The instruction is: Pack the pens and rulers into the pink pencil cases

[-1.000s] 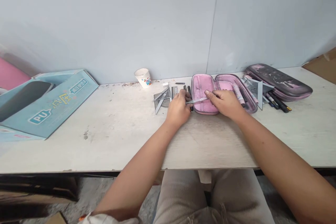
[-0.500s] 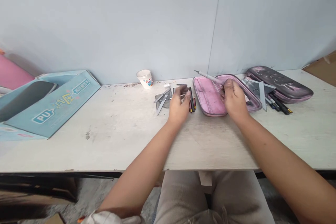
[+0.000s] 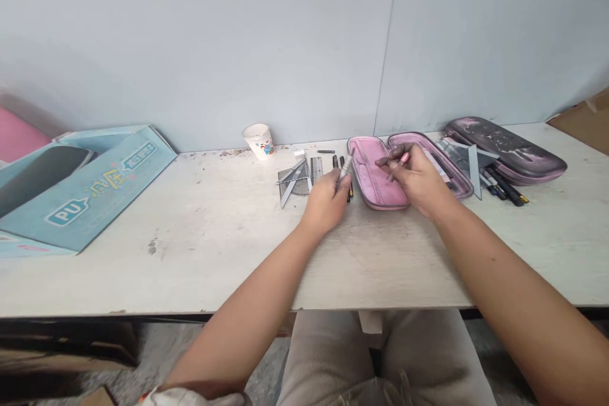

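So the person's left hand (image 3: 326,201) has its grip pinched on a slim silver pen (image 3: 345,171), which angles up toward the wall right by the left edge of an open pink pencil case (image 3: 373,174). The right hand (image 3: 419,179) is over the case with its grip pinching a small pink pen-like item (image 3: 404,158), too small to make out properly, just above the case's right half.

The case lies open on the bench (image 3: 190,266). Just left of it, partly behind the left hand, are a couple of black pens (image 3: 341,162), then a steel ruler (image 3: 316,168) and a pile of clear set squares (image 3: 292,182). On the right, another set square (image 3: 473,168) and some black pens (image 3: 504,189) lie beside a dark pink-and-black zip case (image 3: 507,149). Well off to the left are a paper cup (image 3: 259,141) and a flattened blue cardboard box (image 3: 85,193).
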Tool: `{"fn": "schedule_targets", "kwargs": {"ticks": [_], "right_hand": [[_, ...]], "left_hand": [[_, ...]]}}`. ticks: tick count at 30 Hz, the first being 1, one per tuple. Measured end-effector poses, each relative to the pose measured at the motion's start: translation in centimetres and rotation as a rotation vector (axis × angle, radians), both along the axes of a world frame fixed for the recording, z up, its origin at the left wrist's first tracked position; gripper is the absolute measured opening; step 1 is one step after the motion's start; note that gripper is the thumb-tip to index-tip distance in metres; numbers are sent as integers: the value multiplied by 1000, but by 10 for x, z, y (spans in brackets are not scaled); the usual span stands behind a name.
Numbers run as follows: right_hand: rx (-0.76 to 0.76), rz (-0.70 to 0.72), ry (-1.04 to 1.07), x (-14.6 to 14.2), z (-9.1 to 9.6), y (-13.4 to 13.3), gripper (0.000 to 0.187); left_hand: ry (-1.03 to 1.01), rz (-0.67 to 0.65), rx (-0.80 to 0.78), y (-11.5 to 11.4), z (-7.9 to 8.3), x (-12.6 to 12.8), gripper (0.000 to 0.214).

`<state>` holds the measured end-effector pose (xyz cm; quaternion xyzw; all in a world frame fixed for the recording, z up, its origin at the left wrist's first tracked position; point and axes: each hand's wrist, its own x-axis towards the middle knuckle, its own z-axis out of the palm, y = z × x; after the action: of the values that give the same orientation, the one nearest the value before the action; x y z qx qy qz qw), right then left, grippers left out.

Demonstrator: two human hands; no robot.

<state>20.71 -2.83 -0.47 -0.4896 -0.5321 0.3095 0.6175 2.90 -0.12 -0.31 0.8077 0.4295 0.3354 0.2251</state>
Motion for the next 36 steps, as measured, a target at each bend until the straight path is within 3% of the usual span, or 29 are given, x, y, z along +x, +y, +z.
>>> {"fn": "schedule_targets", "kwargs": {"ticks": [4, 10, 15, 17, 22, 25, 29, 33, 36], "right_hand": [[128, -62, 101, 2, 9, -2, 19], [132, -80, 95, -4, 12, -4, 17], [25, 160, -71, -10, 6, -7, 25], [-19, 262, -59, -11, 7, -10, 29], [-109, 422, 174, -18, 15, -18, 38], [-216, 434, 170, -27, 15, -19, 42], [-170, 238, 50, -25, 12, -12, 46], [77, -263, -341, 6, 16, -8, 39], [92, -621, -677, 35, 15, -8, 38]], "left_hand": [[269, -75, 175, -7, -3, 4, 24], [381, -101, 213, -11, -6, 8, 23], [342, -84, 190, -9, -5, 7, 22], [214, -129, 76, -10, -2, 6, 21], [-340, -479, -551, -22, 10, 11, 42], [-534, -440, -692, -29, 13, 24, 46], [-603, -271, -600, -23, 16, 49, 44], [-326, -190, -287, -11, 20, 77, 37], [-69, -138, -83, -9, 18, 92, 28]]}}
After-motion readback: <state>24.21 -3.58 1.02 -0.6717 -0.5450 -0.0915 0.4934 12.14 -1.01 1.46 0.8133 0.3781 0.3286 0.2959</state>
